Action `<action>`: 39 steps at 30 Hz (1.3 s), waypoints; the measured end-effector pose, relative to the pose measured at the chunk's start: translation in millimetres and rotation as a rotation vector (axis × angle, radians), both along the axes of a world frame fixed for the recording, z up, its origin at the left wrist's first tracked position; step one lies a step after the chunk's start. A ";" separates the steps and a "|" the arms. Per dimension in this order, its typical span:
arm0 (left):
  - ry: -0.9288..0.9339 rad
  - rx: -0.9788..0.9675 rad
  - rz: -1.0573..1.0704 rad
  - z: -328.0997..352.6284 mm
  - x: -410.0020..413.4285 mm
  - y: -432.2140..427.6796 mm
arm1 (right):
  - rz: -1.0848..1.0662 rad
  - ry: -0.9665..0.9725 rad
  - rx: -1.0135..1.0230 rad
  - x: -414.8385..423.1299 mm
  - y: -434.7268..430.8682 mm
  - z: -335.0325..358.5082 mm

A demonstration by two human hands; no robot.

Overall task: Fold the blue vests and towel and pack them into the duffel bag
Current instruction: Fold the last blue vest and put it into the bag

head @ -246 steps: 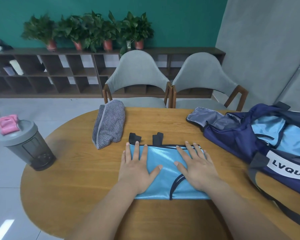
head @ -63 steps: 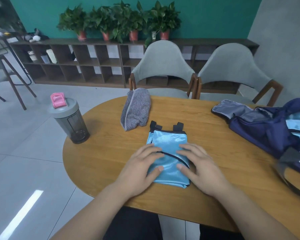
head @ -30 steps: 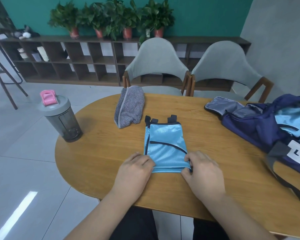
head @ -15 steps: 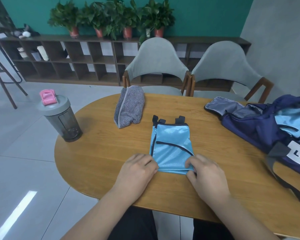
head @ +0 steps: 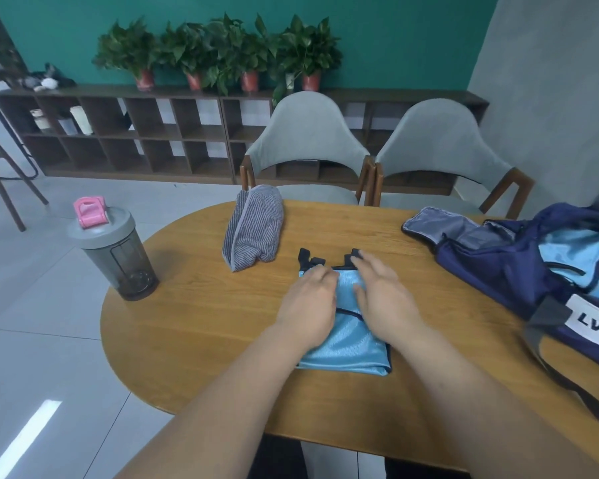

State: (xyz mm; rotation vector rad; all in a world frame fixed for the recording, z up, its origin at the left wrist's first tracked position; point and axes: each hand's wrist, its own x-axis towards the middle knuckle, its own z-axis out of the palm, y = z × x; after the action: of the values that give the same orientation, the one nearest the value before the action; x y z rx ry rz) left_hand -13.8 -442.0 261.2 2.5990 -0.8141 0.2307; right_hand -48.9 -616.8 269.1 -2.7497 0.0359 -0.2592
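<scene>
- Here the vest (head: 350,344) lies folded small on the table (head: 204,326), near the front edge, with both hands on it.
- The left hand (head: 308,305) rests on its left half, fingers bent at the far edge; whether they pinch cloth I cannot tell. The right hand (head: 382,299) lies flat, fingers straight, reaching the black straps (head: 307,258).
- The cloth looks thin, slick and light, so it will probably slide open. Take it by both side edges, folds pinned.
- The bag (head: 498,267) gapes open at right, blue cloth already inside. The towel (head: 253,229) lies bundled beyond and the bottle (head: 115,254) stands left. Nothing stands between vest and bag.
</scene>
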 end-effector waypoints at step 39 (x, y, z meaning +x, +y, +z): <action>-0.006 -0.166 -0.134 -18.8 -23.0 60.8 | 0.303 0.126 -0.179 -76.5 -21.8 -33.8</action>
State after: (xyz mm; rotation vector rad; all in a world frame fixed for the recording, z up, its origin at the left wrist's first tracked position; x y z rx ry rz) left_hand -36.8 -381.2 242.4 2.3797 -0.9265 0.2555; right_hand -125.4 -638.6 235.2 -2.8930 -0.3854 -0.0059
